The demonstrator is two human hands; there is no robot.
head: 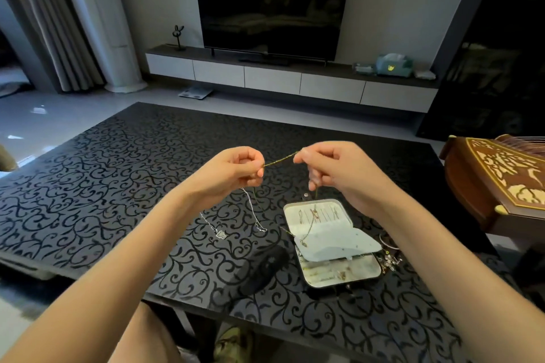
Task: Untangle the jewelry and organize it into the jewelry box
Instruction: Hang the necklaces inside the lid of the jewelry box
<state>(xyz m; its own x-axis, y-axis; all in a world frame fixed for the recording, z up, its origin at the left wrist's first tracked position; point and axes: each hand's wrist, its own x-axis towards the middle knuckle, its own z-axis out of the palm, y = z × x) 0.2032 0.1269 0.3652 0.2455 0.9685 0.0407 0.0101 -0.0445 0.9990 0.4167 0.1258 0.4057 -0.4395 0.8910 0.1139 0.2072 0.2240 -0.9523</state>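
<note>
A thin gold chain (280,160) runs straight between my left hand (233,174) and my right hand (333,174), the curled fingers of each pinching it above the counter (118,180). A silver necklace (221,233) trails from the left hand onto the counter, beside the open jewelry box (330,240).

— What are the hands doing?
— The left hand (236,169) and the right hand (333,171) each pinch a thin gold chain (280,160), taut between them.
— And lower down?
— A silver necklace (253,212) hangs under the left hand. The open jewelry box (339,244) lies on the table (118,186) beneath the right hand.
</note>
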